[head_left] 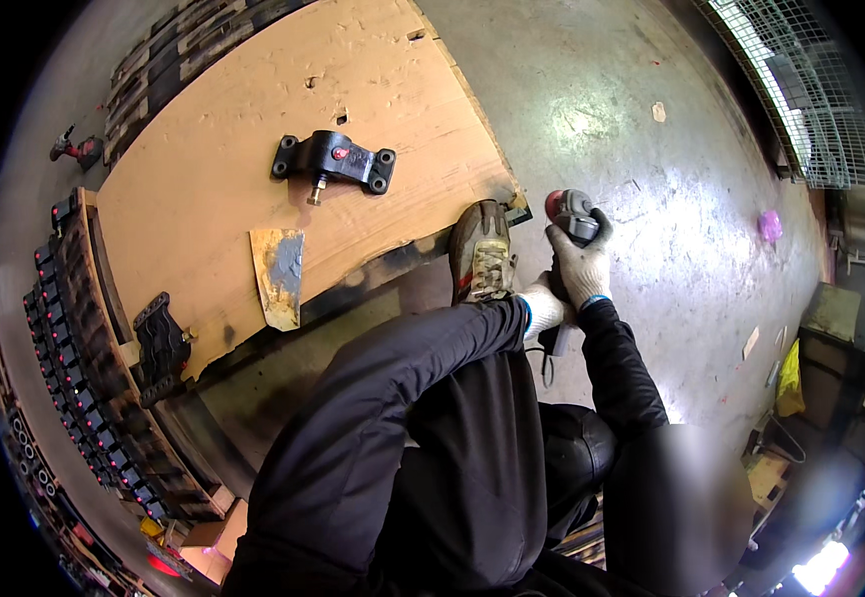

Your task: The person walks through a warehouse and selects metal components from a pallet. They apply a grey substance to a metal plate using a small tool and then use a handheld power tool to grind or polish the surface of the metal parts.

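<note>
Both my hands wear pale knit gloves and hold a grey-black angle grinder [577,221] above the floor beside the board. My right hand [584,269] wraps its body just behind the head, where a reddish disc [554,205] shows. Lower down, my left hand [544,310] closes around the rear of the grinder, partly hidden by the right wrist. My shoe [480,254] rests at the edge of the tan board [393,90]. On that board sits a black metal bracket [328,157] with a bolt sticking out. Another black bracket [160,343] lies at the left corner.
A stained rectangular piece of sheet [278,277] lies on the board. Several black parts with red spots [79,383] line the left side. A red-black cordless drill [79,149] stands far left. Right are a wire mesh cage [836,90], pink crumpled plastic [770,227] and a yellow bag [790,378].
</note>
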Tool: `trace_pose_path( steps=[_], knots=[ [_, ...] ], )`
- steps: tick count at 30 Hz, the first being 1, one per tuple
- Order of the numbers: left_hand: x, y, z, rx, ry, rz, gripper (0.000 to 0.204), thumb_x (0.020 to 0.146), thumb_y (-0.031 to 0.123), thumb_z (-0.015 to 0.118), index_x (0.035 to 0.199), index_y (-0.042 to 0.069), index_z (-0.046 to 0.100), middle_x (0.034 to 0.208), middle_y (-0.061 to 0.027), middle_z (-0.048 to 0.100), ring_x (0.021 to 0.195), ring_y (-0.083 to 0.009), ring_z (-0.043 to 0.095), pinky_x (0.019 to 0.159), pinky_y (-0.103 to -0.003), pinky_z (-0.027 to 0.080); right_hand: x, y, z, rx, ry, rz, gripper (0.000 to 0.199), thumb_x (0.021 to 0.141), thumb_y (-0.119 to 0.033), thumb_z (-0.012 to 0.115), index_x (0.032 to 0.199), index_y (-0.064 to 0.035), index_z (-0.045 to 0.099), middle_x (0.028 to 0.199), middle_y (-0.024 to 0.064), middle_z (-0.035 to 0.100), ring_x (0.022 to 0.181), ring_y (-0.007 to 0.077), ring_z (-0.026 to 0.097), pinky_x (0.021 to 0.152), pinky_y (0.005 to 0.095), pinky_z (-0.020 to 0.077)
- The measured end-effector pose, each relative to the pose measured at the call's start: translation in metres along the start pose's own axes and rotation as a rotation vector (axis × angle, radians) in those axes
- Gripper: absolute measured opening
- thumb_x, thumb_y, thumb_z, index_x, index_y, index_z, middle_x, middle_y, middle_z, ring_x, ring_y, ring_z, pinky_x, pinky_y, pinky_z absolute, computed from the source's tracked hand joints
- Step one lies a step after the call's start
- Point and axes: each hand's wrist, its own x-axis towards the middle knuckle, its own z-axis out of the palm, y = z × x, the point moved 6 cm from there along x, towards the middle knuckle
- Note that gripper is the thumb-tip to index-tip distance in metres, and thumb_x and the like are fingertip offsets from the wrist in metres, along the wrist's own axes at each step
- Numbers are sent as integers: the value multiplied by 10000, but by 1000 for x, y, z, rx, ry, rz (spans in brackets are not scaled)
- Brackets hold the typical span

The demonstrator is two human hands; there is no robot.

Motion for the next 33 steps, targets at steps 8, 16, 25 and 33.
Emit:
trace_pose_path(
  steps=[8, 16, 25, 33],
  knots=[
    [-18, 0, 7, -263, -65, -13, 519, 837, 114, 776, 1297, 69, 540, 1085, -80, 685, 928, -197, 662, 751, -358, 565, -9, -2, 11, -175, -93, -166, 838, 767, -304, 817, 1452, -172, 353, 1104, 215, 698, 993, 363, 701, 865, 434, 547],
    [-30, 4, 10, -466, -230, -184, 485, 971, 215, 620, 1424, 143, 461, 1351, -77, 585, 1232, -212, 530, 1058, -361, 433, -6, 5, 21, -245, -153, -167, 832, 770, -324, 806, 1451, -181, 351, 1092, 220, 703, 982, 381, 704, 857, 443, 550],
    [-27, -3, 7, -476, -166, -213, 422, 958, 164, 635, 1356, 132, 498, 1235, -74, 617, 1106, -212, 570, 936, -365, 466, -7, 3, 17, -233, -114, -206, 832, 771, -333, 807, 1447, -164, 351, 1095, 229, 701, 983, 384, 704, 846, 442, 550],
    [-23, -6, 7, -488, -133, -198, 368, 938, 141, 663, 1283, 123, 536, 1111, -68, 649, 968, -206, 614, 801, -364, 501, -5, 2, 16, -251, -113, -189, 834, 777, -346, 797, 1452, -159, 345, 1092, 241, 699, 995, 399, 698, 852, 453, 549]
  ],
)
